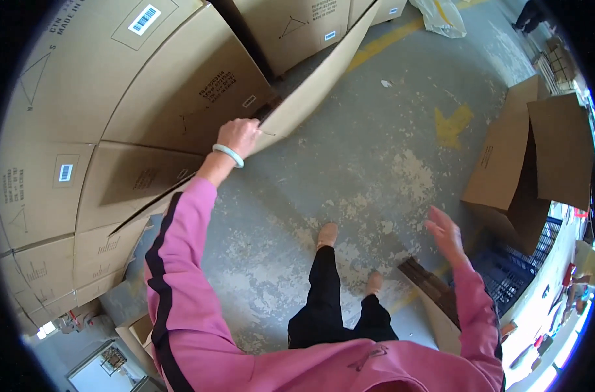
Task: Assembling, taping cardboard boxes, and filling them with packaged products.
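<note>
Fingers of the left hand [238, 136] clamp a flat cardboard sheet [323, 78] by its edge, lifting it off the stacked cartons [114, 111]. Right hand [446, 234] hangs open and empty, away from the body, probably for balance.

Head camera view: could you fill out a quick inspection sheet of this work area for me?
Surface: grey concrete floor, paint worn in patches, with a yellow arrow mark.
Job's things: flat cardboard sheet, tilted, its lower corner gripped.
Clutter: open cardboard box on its side at right; clear plastic bag on the floor far off; dark blue plastic crate at right.
Hands: left hand closed on the sheet, pale bangle at the wrist; right hand open, holding nothing.
Cables: nothing seen.
Surroundings: stacked cardboard cartons at left with barcode labels; another person's legs at the top right edge.
</note>
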### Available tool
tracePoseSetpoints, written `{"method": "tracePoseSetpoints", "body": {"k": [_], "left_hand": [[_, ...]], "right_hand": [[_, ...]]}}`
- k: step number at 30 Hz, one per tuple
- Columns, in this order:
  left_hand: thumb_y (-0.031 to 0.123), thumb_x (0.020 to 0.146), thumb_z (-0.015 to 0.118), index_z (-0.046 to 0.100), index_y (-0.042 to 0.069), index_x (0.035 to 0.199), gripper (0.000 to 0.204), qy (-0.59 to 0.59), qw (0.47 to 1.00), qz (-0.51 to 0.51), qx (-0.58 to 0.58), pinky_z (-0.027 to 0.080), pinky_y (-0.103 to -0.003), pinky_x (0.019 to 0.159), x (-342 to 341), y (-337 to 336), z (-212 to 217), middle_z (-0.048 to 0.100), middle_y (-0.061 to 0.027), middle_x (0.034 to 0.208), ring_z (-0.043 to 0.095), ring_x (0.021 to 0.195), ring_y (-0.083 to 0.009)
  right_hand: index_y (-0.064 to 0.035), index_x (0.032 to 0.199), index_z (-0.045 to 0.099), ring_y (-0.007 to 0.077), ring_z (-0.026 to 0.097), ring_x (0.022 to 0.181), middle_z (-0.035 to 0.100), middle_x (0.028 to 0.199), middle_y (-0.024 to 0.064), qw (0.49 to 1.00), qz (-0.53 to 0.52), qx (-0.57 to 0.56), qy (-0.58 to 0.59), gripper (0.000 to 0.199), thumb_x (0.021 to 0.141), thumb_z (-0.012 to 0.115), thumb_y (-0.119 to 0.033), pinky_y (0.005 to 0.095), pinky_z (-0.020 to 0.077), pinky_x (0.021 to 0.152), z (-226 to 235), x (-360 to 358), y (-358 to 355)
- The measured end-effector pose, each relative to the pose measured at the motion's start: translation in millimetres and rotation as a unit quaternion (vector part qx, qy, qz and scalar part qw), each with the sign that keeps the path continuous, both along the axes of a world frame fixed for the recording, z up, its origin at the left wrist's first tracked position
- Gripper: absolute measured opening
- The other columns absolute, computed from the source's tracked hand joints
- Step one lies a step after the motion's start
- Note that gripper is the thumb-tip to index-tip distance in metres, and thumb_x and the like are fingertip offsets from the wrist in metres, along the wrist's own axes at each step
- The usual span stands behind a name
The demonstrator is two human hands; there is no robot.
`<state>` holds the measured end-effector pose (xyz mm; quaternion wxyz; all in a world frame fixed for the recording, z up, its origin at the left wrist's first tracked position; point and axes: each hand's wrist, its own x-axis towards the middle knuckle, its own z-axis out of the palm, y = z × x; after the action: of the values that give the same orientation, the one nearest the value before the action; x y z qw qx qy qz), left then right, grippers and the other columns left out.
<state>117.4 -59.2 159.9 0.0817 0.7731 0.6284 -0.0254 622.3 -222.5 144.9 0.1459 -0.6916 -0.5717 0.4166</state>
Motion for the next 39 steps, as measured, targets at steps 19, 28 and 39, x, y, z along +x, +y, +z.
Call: {"method": "tracePoseSetpoints", "body": {"k": [19,28,39], "left_hand": [[0.015,0.074,0.046,0.047,0.004,0.111,0.039,-0.222,0.972,0.040,-0.061,0.046,-0.043,0.067,193.6,-26.4,51.8,0.059,-0.0221,0.075,0.056,0.068,-0.0383],[0.049,0.081,0.051,0.040,0.007,0.127,0.063,-0.431,0.801,-0.073,-0.410,0.037,-0.030,0.092,199.2,-67.9,-29.0,0.046,-0.0118,0.124,0.043,0.114,-0.0209],[0.048,0.069,0.067,0.032,0.011,0.132,0.081,-0.400,0.753,0.035,-0.521,0.041,-0.027,0.083,164.1,-126.7,1.1,0.048,-0.0064,0.123,0.047,0.107,-0.0160]], "right_hand": [[-0.0078,0.134,-0.014,0.0273,0.052,0.097,0.027,0.130,0.0238,0.947,-0.091,0.025,0.308,0.118,0.063,0.071,-0.045,0.0298,0.0495,0.057,-18.4,-275.1,21.1],[-0.0009,0.135,-0.004,0.0366,0.031,0.118,0.022,0.131,0.0263,0.902,-0.221,0.047,0.369,0.111,0.064,0.071,-0.042,0.0401,0.0303,0.097,-65.5,-204.4,-6.7],[-0.0177,0.137,-0.008,0.0318,0.032,0.122,0.004,0.143,0.0156,0.855,-0.220,-0.021,0.469,0.109,0.067,0.071,-0.042,0.0460,0.0384,0.085,-23.7,-142.7,-21.3]]}}
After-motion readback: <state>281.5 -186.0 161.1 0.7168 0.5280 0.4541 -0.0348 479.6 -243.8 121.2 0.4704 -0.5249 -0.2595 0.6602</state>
